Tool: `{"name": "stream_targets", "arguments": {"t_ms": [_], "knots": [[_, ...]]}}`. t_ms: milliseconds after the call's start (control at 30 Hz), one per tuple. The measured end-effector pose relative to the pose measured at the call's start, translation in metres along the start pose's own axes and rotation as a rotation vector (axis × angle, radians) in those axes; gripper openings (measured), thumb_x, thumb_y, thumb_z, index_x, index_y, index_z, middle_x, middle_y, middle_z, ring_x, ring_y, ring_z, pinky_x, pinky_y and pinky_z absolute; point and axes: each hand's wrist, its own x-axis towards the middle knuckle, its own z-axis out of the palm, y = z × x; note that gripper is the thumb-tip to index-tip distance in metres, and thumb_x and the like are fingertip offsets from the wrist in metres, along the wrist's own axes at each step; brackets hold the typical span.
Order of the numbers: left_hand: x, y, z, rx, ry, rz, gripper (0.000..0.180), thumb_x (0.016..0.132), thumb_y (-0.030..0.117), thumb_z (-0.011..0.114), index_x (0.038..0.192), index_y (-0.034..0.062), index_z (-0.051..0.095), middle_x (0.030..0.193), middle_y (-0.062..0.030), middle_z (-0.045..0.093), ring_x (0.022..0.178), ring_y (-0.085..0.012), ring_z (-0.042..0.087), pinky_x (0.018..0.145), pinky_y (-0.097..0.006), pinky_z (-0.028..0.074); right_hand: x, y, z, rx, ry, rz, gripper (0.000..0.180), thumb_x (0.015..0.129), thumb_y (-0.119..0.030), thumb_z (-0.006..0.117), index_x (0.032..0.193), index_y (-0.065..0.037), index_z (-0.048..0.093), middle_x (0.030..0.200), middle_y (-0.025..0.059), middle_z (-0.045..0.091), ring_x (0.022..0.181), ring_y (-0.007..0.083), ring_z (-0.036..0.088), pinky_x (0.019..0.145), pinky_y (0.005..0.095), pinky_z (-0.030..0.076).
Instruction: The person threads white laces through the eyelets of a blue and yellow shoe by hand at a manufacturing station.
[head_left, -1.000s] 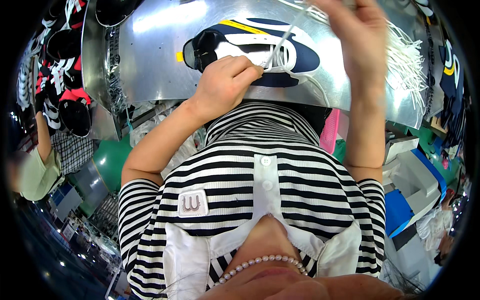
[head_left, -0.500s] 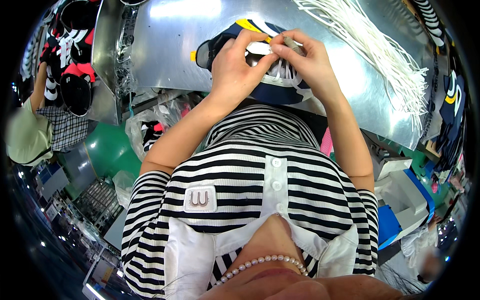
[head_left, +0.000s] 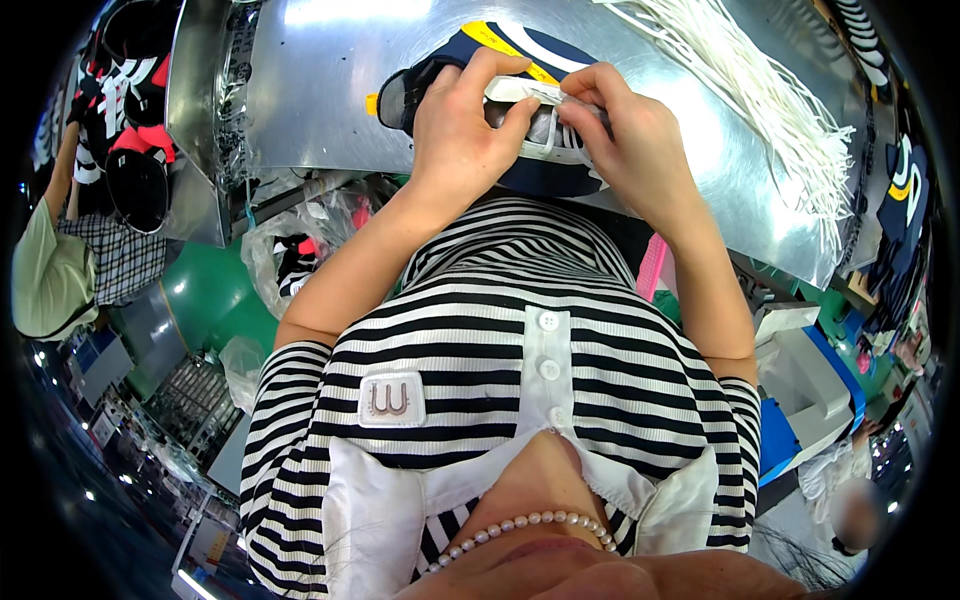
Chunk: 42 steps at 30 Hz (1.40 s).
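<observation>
Navy shoe, 1, on my metal table, heel leftward. Handling: likely light, soft-topped; steady it by the sides. My left hand pinches the white strip at the opening; my right hand narrows at its end, holding what I cannot tell.

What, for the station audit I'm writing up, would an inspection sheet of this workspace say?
Surface: shiny metal table, reflecting light.
Job's things: navy-and-white shoe on it; white laces bundled to the right.
Clutter: clear plastic bag below the table's front edge, left.
Grips: left hand and right hand both at a white flap by the shoe's opening; exact hold partly hidden.
Cables: nothing seen.
Surroundings: co-worker at far left; green floor.
</observation>
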Motion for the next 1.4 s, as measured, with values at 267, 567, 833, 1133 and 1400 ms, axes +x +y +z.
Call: {"name": "stream_targets", "arguments": {"t_ms": [267, 567, 833, 1133, 1400], "knots": [[0.007, 0.001, 0.001, -0.039, -0.064, -0.060, 0.034, 0.085, 0.009, 0.073, 0.115, 0.0040, 0.060, 0.098, -0.0108, 0.072, 0.084, -0.0152, 0.069, 0.075, -0.028, 0.053, 0.005, -0.002, -0.008, -0.090, 0.015, -0.042, 0.027, 0.085, -0.017, 0.070, 0.106, -0.007, 0.056, 0.076, 0.0054, 0.070, 0.065, 0.0252, 0.068, 0.055, 0.0362, 0.049], [0.006, -0.001, 0.001, -0.056, -0.061, -0.068, 0.034, 0.087, 0.007, 0.071, 0.117, 0.0016, 0.057, 0.098, -0.0118, 0.071, 0.087, -0.0141, 0.069, 0.076, -0.027, 0.053, 0.007, -0.006, -0.009, -0.033, -0.030, 0.017, 0.030, 0.087, -0.012, 0.068, 0.112, -0.003, 0.054, 0.074, 0.0073, 0.069, 0.063, 0.0257, 0.066, 0.056, 0.0342, 0.049], [0.006, -0.003, 0.007, -0.031, -0.001, -0.027, 0.033, 0.082, 0.011, 0.071, 0.113, 0.0062, 0.060, 0.088, -0.0120, 0.066, 0.081, -0.0255, 0.063, 0.072, -0.036, 0.050, 0.011, -0.001, -0.001, -0.175, 0.007, -0.062, 0.028, 0.083, -0.014, 0.071, 0.101, -0.001, 0.054, 0.060, 0.0077, 0.062, 0.060, 0.0260, 0.066, 0.053, 0.0354, 0.049], [0.004, -0.007, 0.014, -0.055, 0.026, 0.059, 0.035, 0.080, 0.002, 0.060, 0.115, 0.0041, 0.058, 0.091, -0.0130, 0.066, 0.080, -0.0298, 0.060, 0.075, -0.041, 0.048, 0.032, -0.002, 0.030, -0.349, -0.054, -0.161, 0.030, 0.074, -0.009, 0.069, 0.095, 0.003, 0.052, 0.065, 0.0109, 0.065, 0.062, 0.0269, 0.068, 0.050, 0.0344, 0.052], [0.004, 0.001, 0.010, -0.231, -0.076, -0.093, 0.038, 0.081, 0.010, 0.069, 0.117, 0.0060, 0.058, 0.091, -0.0099, 0.064, 0.082, -0.0189, 0.060, 0.074, -0.031, 0.049, 0.003, -0.021, -0.020, -0.275, -0.080, 0.035, 0.022, 0.084, -0.005, 0.064, 0.103, -0.001, 0.055, 0.076, 0.0098, 0.070, 0.069, 0.0287, 0.068, 0.056, 0.0371, 0.051]]}}
